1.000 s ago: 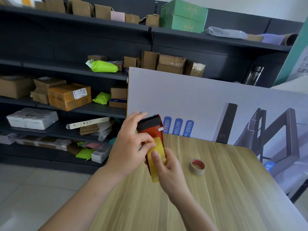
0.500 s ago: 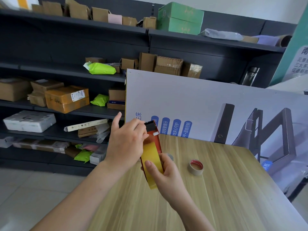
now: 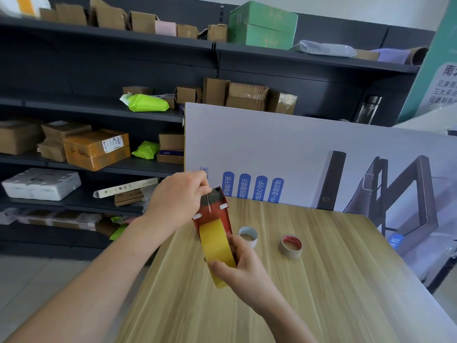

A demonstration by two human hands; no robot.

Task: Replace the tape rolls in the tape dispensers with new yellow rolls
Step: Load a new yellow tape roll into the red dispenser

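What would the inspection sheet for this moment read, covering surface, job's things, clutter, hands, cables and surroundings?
Surface: light wooden table, wood-grain top.
Job's things: red plastic tape dispenser held tilted above the table, with a yellow tape roll seated in it; a white-rimmed cardboard tape core and a red-rimmed cardboard tape core lie flat on the table, apart.
Clutter: nothing seen.
Hands: left hand pinches tape at the dispenser's toothed end; right hand grips its lower end, thumb on the roll.
Cables: nothing seen.
Surroundings: white printed board leaning behind the table; dark metal shelves with cardboard boxes.
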